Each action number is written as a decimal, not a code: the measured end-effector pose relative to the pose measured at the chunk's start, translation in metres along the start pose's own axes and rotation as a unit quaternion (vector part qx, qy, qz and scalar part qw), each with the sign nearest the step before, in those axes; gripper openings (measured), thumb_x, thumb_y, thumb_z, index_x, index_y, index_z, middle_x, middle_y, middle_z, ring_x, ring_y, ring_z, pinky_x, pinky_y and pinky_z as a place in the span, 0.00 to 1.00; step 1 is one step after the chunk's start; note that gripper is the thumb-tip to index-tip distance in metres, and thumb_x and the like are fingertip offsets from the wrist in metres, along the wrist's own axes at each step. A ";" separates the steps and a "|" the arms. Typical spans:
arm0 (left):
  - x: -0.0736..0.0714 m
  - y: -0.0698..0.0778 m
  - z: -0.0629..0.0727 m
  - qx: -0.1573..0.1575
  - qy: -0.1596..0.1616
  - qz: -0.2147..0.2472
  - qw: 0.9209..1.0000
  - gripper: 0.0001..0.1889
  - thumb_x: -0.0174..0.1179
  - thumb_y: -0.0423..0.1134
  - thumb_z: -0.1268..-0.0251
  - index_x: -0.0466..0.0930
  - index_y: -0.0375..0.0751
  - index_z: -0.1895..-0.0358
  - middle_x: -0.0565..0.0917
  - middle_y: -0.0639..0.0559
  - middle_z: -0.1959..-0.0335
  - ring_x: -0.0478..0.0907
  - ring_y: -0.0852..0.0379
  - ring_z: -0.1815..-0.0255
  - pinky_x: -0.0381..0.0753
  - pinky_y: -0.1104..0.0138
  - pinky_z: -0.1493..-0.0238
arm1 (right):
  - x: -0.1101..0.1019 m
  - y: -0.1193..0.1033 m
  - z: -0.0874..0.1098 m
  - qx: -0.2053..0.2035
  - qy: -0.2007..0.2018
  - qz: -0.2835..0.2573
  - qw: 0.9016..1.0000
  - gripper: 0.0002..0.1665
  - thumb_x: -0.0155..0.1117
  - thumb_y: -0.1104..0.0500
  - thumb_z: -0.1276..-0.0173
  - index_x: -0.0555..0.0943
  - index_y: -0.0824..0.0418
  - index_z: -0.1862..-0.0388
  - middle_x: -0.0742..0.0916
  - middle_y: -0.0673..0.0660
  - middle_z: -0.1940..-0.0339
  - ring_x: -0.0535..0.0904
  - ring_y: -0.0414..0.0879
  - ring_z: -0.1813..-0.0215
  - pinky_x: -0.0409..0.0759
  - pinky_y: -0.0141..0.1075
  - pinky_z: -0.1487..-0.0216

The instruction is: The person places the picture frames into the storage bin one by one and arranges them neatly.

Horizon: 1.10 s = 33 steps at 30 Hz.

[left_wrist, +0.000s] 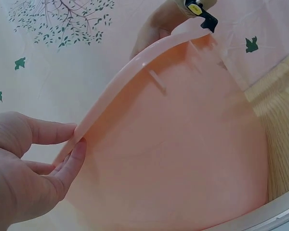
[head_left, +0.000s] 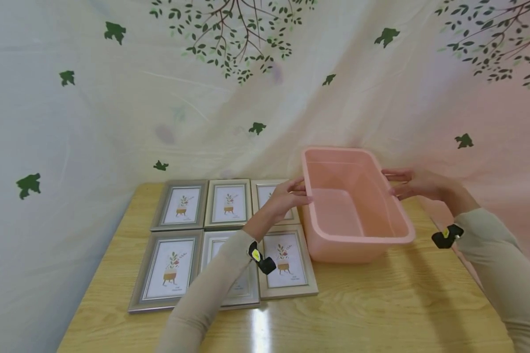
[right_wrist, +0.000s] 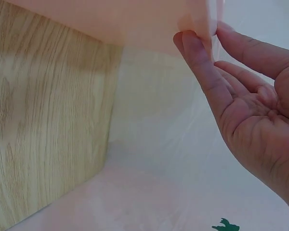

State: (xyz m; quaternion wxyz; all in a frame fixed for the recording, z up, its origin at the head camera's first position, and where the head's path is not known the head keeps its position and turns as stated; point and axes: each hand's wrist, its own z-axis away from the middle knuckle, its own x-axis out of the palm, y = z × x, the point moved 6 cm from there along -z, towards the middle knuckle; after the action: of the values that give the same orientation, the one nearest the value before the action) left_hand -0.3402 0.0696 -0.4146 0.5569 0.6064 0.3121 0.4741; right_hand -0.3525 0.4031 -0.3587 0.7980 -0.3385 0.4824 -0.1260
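Pink basin (head_left: 349,252) near the far right corner of the wooden table (head_left: 380,304), between two hands well apart, left hand (head_left: 284,199) pinching its left rim, right hand (head_left: 419,184) pinching its right rim, six picture frames (head_left: 228,203) beside it, toward the table's left edge

Six silvery picture frames (head_left: 212,245) lie face up in two rows of three on a wood-grain table (head_left: 335,309) before you, potted-plant prints (head_left: 284,260) inside; a streak of light (head_left: 260,328) gleams nearer you. Behind hangs a pale cloth backdrop (head_left: 194,132) printed with leafy branches (head_left: 246,29) and green birds (head_left: 257,128).
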 end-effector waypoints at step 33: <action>-0.007 0.000 0.014 0.006 0.002 -0.024 1.000 0.38 0.63 0.20 0.37 0.62 0.35 0.23 0.75 0.31 0.35 0.77 0.40 0.34 0.84 0.61 0.39 | 0.019 0.004 0.000 -0.060 0.010 -0.020 0.998 0.44 0.56 0.58 0.21 0.47 0.54 0.15 0.57 0.65 0.16 0.60 0.66 0.20 0.72 0.64 0.31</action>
State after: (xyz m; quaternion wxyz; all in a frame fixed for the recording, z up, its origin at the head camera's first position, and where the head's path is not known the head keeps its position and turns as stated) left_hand -0.3298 0.0583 -0.4156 0.5636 0.6015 0.3305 0.4597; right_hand -0.3435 0.3962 -0.3742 0.7685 -0.3940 0.4905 -0.1167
